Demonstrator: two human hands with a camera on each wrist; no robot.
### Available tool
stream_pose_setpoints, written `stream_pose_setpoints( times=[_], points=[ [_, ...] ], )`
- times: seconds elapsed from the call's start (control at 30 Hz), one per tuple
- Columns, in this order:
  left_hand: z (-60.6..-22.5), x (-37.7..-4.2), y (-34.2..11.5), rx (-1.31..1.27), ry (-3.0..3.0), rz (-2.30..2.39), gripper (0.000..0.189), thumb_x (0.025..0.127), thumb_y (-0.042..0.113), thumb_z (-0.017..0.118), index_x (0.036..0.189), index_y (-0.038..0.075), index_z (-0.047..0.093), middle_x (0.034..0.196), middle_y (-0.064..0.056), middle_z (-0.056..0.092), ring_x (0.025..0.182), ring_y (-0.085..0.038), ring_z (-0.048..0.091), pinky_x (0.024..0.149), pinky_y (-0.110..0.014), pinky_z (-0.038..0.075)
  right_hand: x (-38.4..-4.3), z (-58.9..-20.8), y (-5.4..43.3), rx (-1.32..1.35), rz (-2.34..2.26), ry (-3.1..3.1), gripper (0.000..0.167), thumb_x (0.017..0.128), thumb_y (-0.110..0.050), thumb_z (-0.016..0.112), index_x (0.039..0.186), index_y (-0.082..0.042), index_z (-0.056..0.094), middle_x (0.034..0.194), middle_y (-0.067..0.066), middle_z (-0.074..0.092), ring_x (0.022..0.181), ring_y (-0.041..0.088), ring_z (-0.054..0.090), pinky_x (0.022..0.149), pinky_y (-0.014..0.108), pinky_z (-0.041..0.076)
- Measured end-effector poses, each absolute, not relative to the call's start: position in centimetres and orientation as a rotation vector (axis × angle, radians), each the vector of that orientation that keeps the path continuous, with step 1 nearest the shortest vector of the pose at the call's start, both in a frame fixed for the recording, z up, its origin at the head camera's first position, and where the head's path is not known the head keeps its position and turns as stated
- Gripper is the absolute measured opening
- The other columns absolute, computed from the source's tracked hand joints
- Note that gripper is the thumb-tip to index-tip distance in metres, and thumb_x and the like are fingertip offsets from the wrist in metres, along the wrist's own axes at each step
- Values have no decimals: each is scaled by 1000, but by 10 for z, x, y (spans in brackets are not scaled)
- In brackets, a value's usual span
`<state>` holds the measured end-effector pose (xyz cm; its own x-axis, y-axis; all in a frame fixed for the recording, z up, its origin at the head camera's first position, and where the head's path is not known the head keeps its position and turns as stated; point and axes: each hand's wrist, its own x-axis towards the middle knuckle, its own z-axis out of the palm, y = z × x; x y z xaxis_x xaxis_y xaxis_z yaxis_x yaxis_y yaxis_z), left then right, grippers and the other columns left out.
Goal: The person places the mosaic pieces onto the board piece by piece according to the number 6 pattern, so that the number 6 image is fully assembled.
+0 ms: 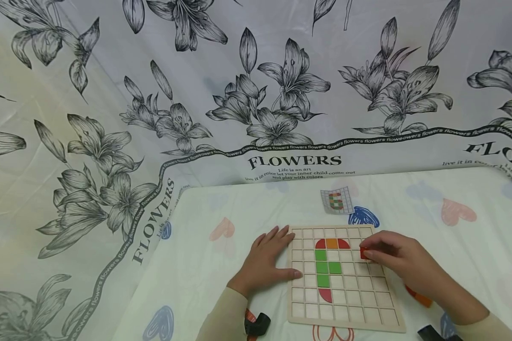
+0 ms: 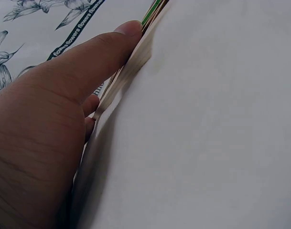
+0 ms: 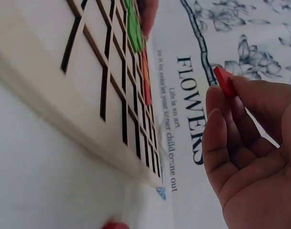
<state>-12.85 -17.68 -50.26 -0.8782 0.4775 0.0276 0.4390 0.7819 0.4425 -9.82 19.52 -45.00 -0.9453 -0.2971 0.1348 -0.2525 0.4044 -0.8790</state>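
Observation:
A wooden grid board (image 1: 364, 298) lies on the bed-like white surface. Along an upper row sit an orange square tile (image 1: 331, 243) and a rounded red tile on each side of it. Several green tiles (image 1: 322, 267) run down below, with another rounded red tile (image 1: 325, 295) at the bottom. My left hand (image 1: 266, 258) rests at the board's left edge, fingers spread and thumb (image 2: 128, 31) against the rim. Between thumb and fingertips my right hand (image 1: 394, 253) pinches a small red tile (image 3: 224, 81), held over the board's upper right side.
Behind the board lies a small pattern card (image 1: 337, 201) showing a coloured grid figure. An orange piece (image 1: 422, 298) lies right of the board, partly under my right forearm. Dark objects (image 1: 257, 324) sit near my sleeves. Flower-printed cloth (image 1: 277, 104) hangs behind.

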Motion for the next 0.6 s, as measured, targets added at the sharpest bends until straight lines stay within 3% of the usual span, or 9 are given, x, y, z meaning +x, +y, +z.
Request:
stream_pose_setpoints(
  times=[0.6],
  points=[
    [-503,-129,-176,731,2887,667,102,87,86,65,171,35,38,177,18,22,164,-10,8,130,-52,12,-100,-461,167,-441,-1543,2530,9,100,-10,80,106,-16,79,105,-4,72,88,17,62,75,26,56]
  ],
)
